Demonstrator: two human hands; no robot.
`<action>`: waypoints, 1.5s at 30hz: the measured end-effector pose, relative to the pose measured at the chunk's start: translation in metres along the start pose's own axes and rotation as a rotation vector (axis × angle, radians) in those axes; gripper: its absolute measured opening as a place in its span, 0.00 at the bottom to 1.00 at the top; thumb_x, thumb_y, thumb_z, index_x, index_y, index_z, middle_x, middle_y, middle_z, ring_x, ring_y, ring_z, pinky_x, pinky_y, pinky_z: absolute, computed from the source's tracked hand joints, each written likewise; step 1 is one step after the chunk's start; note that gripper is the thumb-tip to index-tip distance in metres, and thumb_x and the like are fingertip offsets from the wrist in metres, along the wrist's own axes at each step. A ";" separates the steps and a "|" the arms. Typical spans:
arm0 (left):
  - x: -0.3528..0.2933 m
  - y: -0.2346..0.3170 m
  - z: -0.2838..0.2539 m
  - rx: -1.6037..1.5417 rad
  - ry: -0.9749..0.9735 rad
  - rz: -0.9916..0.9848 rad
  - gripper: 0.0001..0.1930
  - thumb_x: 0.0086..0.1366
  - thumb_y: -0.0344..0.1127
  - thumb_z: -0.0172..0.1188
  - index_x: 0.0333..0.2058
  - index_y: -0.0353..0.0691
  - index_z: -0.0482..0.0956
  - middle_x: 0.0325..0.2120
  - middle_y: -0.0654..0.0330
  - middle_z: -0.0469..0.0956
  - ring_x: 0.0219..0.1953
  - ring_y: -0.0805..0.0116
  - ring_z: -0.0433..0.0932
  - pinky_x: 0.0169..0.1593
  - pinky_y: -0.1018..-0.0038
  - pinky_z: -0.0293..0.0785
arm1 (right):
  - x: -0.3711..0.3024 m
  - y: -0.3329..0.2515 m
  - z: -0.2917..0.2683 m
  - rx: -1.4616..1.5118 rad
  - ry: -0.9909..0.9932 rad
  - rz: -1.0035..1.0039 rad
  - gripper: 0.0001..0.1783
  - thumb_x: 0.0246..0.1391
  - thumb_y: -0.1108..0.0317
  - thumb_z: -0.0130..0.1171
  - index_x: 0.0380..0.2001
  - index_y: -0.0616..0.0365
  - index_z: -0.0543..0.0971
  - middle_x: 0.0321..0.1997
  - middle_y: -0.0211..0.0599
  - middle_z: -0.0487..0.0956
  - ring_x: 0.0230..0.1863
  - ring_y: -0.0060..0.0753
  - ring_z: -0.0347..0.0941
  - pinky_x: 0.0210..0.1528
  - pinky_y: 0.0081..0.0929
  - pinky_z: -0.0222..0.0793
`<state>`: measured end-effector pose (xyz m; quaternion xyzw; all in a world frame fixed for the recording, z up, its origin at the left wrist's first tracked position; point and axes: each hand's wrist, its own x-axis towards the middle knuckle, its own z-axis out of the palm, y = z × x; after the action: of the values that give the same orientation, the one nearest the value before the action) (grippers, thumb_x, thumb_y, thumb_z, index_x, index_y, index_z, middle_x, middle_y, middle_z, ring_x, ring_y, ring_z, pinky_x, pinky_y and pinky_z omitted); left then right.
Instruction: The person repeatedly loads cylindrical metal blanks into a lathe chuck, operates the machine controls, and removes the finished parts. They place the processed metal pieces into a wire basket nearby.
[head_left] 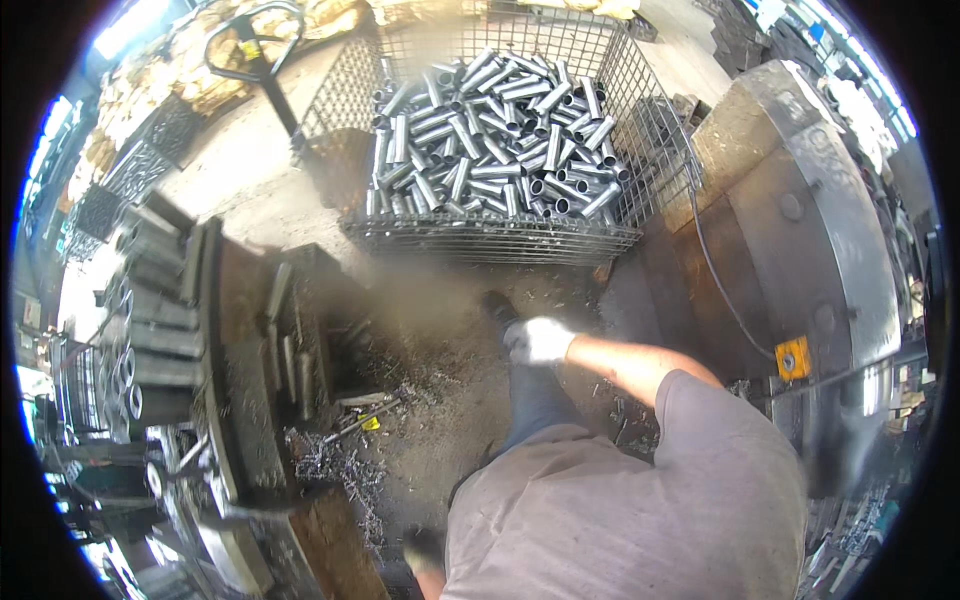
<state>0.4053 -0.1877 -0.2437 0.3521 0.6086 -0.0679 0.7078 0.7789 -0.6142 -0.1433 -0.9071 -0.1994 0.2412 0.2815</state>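
Observation:
My right hand (539,341), in a white glove, hangs in front of my leg and touches no tube. Its back faces up, and the finger shape is too blurred to read. At the lower edge, beside my shirt, my left hand (425,546) shows only as a dark gloved patch with its fingers unclear. Ahead stands a wire-mesh crate (655,150), heaped with short shiny metal tubes (490,130). Thicker grey tubes (165,340) lie stacked on a dark metal rack (215,370) to my left.
A pallet-jack handle (255,60) rises left of the crate. On the right are a large rounded metal housing (800,210) and a yellow switch box (792,358) on a cable. Metal shavings (340,475) and a loose rod (362,420) lie on the floor by the rack.

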 end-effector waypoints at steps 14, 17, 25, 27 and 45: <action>0.027 0.118 0.595 1.099 -0.512 0.271 0.16 0.77 0.37 0.60 0.56 0.32 0.81 0.41 0.55 0.86 0.42 0.69 0.85 0.49 0.70 0.81 | 0.305 0.422 -0.180 -0.767 -0.139 0.389 0.18 0.61 0.65 0.58 0.48 0.65 0.87 0.40 0.49 0.89 0.38 0.48 0.88 0.40 0.47 0.83; 0.041 0.111 0.633 1.168 -0.490 0.237 0.16 0.77 0.36 0.60 0.55 0.31 0.81 0.41 0.55 0.85 0.42 0.68 0.84 0.50 0.70 0.81 | 0.323 0.474 -0.178 -0.815 -0.084 0.550 0.21 0.63 0.67 0.56 0.55 0.66 0.83 0.42 0.48 0.88 0.43 0.51 0.86 0.36 0.52 0.79; 0.038 0.116 0.682 1.147 -0.332 0.030 0.16 0.76 0.38 0.60 0.53 0.32 0.83 0.39 0.56 0.86 0.41 0.68 0.84 0.48 0.71 0.80 | 0.356 0.555 -0.218 -0.702 -0.578 0.668 0.20 0.67 0.57 0.53 0.52 0.47 0.90 0.54 0.31 0.89 0.55 0.41 0.87 0.48 0.50 0.83; 0.047 0.115 0.680 1.138 -0.331 0.027 0.16 0.76 0.37 0.60 0.53 0.32 0.83 0.39 0.57 0.86 0.41 0.69 0.84 0.48 0.71 0.81 | 0.361 0.568 -0.211 -0.710 -0.558 0.713 0.21 0.65 0.54 0.56 0.49 0.52 0.90 0.51 0.35 0.90 0.52 0.49 0.87 0.47 0.56 0.82; 0.085 0.080 0.593 1.004 -0.331 0.058 0.17 0.77 0.39 0.60 0.53 0.30 0.81 0.37 0.56 0.85 0.37 0.68 0.85 0.45 0.71 0.82 | 0.288 0.506 -0.292 -0.790 -0.201 0.311 0.10 0.55 0.63 0.61 0.35 0.52 0.89 0.39 0.52 0.86 0.39 0.51 0.87 0.42 0.46 0.83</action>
<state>0.9510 -0.4449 -0.2809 0.6488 0.3714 -0.3860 0.5404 1.2856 -0.9775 -0.3329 -0.9364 -0.1638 0.2730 -0.1474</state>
